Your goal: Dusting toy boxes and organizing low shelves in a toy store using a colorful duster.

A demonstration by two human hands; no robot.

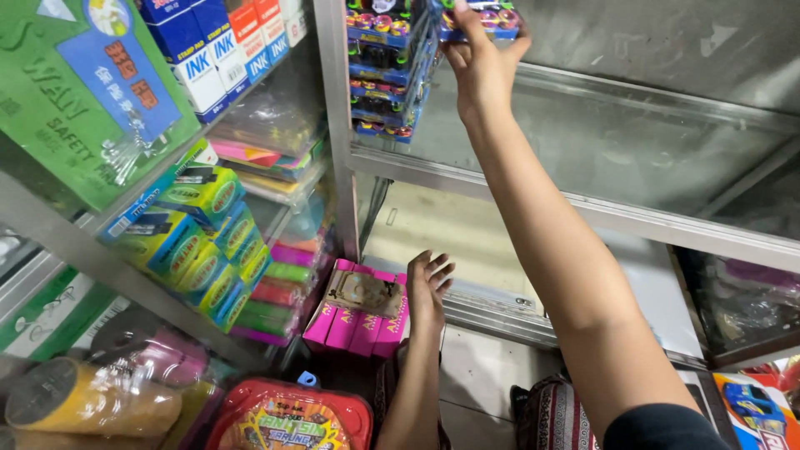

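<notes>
My right hand reaches up to the top of a metal shelf unit and grips a flat blue package with colourful round items. That package sits beside a stack of similar blue packages on a glass shelf. My left hand is lower down, fingers spread, resting against the right side of a row of pink boxes. A small brown card packet lies on top of those pink boxes.
A metal upright divides the shelves. To the left are blue and red ink boxes, a green packet, yellow-green tape boxes and coloured paper stacks. A red toy case lies below.
</notes>
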